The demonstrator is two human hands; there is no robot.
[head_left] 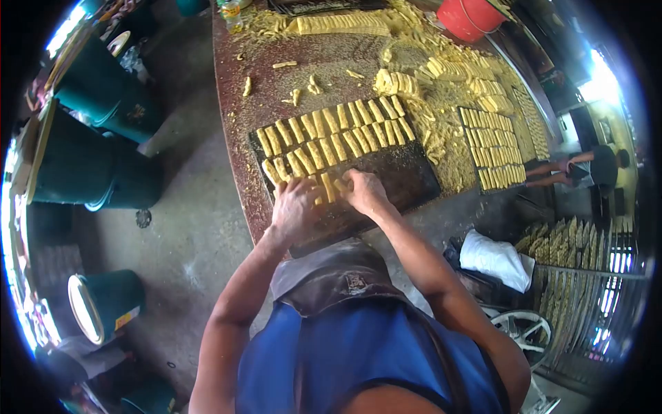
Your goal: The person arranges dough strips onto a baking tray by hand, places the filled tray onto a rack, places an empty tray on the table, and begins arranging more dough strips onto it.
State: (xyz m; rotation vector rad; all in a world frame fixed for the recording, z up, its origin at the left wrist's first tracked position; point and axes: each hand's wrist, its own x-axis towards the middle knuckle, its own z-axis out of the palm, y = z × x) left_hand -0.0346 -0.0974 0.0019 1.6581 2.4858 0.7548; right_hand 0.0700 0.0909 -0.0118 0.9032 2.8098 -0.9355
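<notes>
A dark baking tray [407, 172] lies at the near edge of the table, with rows of pale yellow dough sticks [339, 146] across its far part. My left hand [296, 205] is over the left end of the nearest row, fingers curled down around dough sticks that it partly hides. Just to the right, my right hand [363, 191] pinches the end of a dough stick, its fingertips low over the tray. Between the hands a single dough stick [327, 187] lies on the tray.
Crumbs and dough scraps [314, 85] litter the red-brown table [241, 110]. Further sticks are piled at the back, near a red bucket [472, 17]. Another filled tray [492, 148] lies to the right, with a person [583, 169] beyond it. Green bins [72, 155] stand left.
</notes>
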